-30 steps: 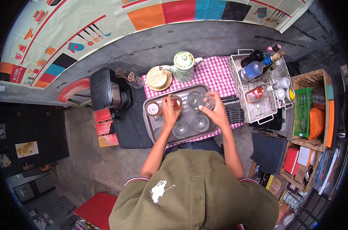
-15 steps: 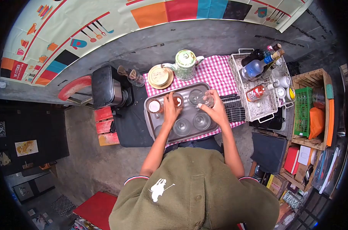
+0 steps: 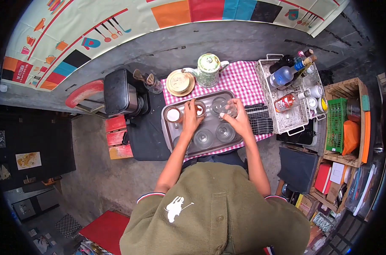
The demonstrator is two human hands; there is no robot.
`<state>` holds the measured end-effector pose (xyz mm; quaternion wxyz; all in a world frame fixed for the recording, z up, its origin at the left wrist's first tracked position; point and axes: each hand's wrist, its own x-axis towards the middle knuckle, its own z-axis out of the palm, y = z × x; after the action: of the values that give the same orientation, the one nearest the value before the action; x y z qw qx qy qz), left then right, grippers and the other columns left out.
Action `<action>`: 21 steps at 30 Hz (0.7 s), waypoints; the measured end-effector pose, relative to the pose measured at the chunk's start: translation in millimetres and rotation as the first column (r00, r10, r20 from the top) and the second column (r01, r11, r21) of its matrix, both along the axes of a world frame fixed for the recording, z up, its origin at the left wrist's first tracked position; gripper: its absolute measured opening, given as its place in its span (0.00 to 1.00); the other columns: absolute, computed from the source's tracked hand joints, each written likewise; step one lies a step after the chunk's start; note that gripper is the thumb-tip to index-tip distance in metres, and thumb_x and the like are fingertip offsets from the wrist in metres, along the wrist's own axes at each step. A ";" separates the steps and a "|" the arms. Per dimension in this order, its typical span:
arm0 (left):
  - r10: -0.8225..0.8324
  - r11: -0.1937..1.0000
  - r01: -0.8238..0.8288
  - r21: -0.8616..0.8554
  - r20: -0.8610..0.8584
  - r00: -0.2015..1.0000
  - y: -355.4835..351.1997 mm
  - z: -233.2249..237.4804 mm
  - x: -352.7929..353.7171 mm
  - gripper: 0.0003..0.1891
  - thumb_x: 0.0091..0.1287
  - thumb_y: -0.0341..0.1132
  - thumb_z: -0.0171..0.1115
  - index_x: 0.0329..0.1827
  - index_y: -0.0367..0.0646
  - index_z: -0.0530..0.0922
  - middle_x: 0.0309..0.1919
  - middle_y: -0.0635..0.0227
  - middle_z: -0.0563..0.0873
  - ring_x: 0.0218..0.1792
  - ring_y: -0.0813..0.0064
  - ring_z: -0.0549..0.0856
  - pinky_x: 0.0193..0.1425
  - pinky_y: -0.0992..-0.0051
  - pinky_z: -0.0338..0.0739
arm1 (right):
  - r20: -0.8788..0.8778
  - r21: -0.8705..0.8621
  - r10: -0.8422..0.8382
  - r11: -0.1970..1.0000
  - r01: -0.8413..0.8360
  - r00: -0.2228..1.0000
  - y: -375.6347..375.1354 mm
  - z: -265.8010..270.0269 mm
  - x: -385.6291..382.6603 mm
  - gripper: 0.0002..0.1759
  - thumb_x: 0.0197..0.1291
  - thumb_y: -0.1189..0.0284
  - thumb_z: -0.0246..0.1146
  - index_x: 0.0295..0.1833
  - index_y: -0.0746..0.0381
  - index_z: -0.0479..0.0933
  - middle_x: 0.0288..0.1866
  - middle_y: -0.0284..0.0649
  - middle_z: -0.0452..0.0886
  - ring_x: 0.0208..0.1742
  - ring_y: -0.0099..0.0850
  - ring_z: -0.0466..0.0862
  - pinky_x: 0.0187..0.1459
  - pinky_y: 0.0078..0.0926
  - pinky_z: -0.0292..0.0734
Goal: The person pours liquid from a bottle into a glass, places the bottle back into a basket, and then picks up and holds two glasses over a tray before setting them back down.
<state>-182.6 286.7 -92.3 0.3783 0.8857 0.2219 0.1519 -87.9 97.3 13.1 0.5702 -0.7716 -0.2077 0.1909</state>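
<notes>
My left hand is closed around a glass cup with brown contents, at the back of the grey tray. A similar brown cup with a white top stands just left of that hand. My right hand grips a clear drinking glass at the tray's back right, close beside another clear glass. Nearer to me, two clear glasses stand on the tray: a left one and a right one. My left forearm partly hides something at the tray's left front.
Behind the tray stand a patterned teapot and a lidded pot on a plate. A utensil jar and black appliance are at left. A white wire basket with bottles and a black cloth lie right.
The view has shifted slightly. Both hands keep their grips; the glass in my right hand sits marginally nearer the clear glass at the tray's back.
</notes>
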 end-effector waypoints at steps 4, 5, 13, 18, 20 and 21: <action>-0.013 1.000 0.013 -0.003 -0.053 0.999 1.2 3.8 -1.2 0.52 0.44 0.30 0.83 0.74 0.40 0.62 0.63 0.46 0.71 0.61 0.43 0.76 0.64 0.53 0.73 | -0.028 0.066 0.010 0.998 -0.009 1.000 1.0 -9.8 -2.4 0.35 0.52 0.62 0.76 0.60 0.62 0.68 0.48 0.41 0.79 0.55 0.34 0.80 0.55 0.33 0.75; -0.019 1.000 0.020 0.018 -0.044 0.999 1.0 6.2 -2.4 0.53 0.44 0.32 0.84 0.75 0.40 0.61 0.65 0.45 0.70 0.64 0.42 0.74 0.66 0.53 0.72 | -0.034 0.080 0.013 0.997 -0.011 0.999 1.1 -11.8 -3.9 0.35 0.52 0.62 0.76 0.61 0.63 0.68 0.49 0.41 0.78 0.56 0.33 0.79 0.56 0.33 0.74; -0.132 0.980 0.115 0.160 0.104 0.986 -10.7 71.9 -26.3 0.53 0.51 0.38 0.81 0.77 0.35 0.56 0.70 0.41 0.65 0.71 0.40 0.66 0.75 0.52 0.63 | -0.153 0.230 0.046 0.973 -0.010 0.987 10.6 -4.0 -19.4 0.33 0.55 0.72 0.73 0.64 0.62 0.66 0.54 0.38 0.75 0.59 0.27 0.75 0.60 0.27 0.72; -0.198 0.957 0.230 -0.175 0.182 0.963 -29.1 91.4 -51.2 0.52 0.57 0.43 0.77 0.78 0.32 0.53 0.73 0.41 0.62 0.75 0.43 0.63 0.76 0.55 0.61 | -0.194 0.302 0.088 0.953 -0.026 0.977 18.2 -6.0 -31.6 0.38 0.55 0.70 0.74 0.68 0.64 0.63 0.58 0.41 0.75 0.61 0.30 0.77 0.60 0.30 0.74; -0.204 0.911 0.251 -0.326 0.172 0.964 -38.7 94.3 -58.0 0.52 0.57 0.42 0.77 0.78 0.32 0.53 0.73 0.41 0.62 0.75 0.44 0.63 0.77 0.55 0.61 | -0.215 0.342 0.093 0.940 -0.014 0.972 19.7 -11.9 -41.9 0.39 0.55 0.71 0.74 0.69 0.64 0.62 0.60 0.42 0.74 0.62 0.30 0.77 0.61 0.30 0.74; -0.209 0.904 0.264 -0.337 0.189 0.959 -42.3 95.3 -58.0 0.52 0.56 0.39 0.77 0.78 0.32 0.53 0.72 0.41 0.62 0.75 0.45 0.64 0.76 0.56 0.63 | -0.212 0.341 0.098 0.940 -0.020 0.972 20.1 -14.1 -46.9 0.40 0.55 0.71 0.74 0.70 0.64 0.61 0.60 0.42 0.74 0.62 0.31 0.77 0.61 0.31 0.74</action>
<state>-240.6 244.4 3.0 0.5644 0.8085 0.1078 0.1271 -134.8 117.4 -0.9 0.7072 -0.6297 -0.1944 0.2560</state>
